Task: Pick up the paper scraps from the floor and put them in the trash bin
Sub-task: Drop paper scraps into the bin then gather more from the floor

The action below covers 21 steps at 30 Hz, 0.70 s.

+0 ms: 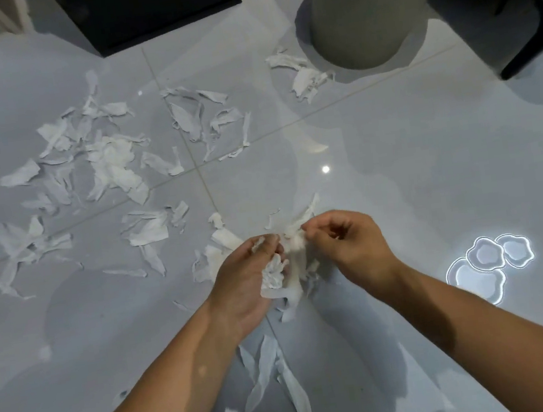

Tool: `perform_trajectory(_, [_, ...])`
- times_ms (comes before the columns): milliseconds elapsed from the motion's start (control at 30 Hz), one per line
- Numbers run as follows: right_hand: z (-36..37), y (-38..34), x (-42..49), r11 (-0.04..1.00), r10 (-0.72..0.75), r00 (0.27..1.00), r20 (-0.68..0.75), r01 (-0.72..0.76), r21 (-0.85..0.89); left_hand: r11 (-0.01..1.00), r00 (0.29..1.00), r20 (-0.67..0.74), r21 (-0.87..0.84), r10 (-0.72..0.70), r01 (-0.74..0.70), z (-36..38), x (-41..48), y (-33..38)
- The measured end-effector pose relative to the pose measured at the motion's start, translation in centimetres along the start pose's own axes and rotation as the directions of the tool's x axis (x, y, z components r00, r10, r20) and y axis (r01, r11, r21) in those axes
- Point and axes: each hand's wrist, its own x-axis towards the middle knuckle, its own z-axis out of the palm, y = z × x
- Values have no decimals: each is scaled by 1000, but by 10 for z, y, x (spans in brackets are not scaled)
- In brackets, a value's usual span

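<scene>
Several torn white paper scraps (109, 165) lie scattered over the glossy grey tiled floor, mostly at the left and centre. A smaller heap of scraps (307, 78) rests by the foot of the grey round trash bin (365, 10) at the top right. My left hand (248, 278) is cupped around a bunch of gathered scraps (283, 270) low in the centre. My right hand (347, 244) pinches the top of the same bunch with thumb and fingers. More strips (275, 374) lie on the floor between my forearms.
A black cabinet base (154, 10) stands at the top centre. A dark piece of furniture (509, 1) sits right of the bin. A bright ceiling-light reflection (488, 263) shines on the tiles at the right.
</scene>
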Motion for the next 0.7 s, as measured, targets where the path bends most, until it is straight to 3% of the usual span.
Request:
perform_trajectory(67, [-5,5,16,878,-172,982,78,189,-441,999,999,-31,-40,-5,4,-7,0,3])
perform_trajectory(167, [-13,8,35,663,-76,952,298,272,-698,998,1000,-27,-56,-8,7,-18,-3,5])
perform_trajectory(333, [-8,4,41,624,-115,932,344,338,-705,998,1000,-28,-64,-9,7,-23,-4,4])
perform_trajectory(433, [-9,-2,37,821,-32,977,212,147,-552,999,1000,-6,-48,-11,11,-21,-3,1])
perform_trajectory(533, [-6,-8,20,911,-25,982,185,99,-400,999,1000,14,-38,-10,11,-23,-3,-1])
perform_trajectory(600, [-2,-5,8,887,-69,974,217,160,-433,999,1000,20,-40,2,-1,-24,-4,0])
perform_trajectory(700, [7,11,-5,756,-192,924,330,354,-551,998,1000,-2,-61,1,-1,-30,-7,3])
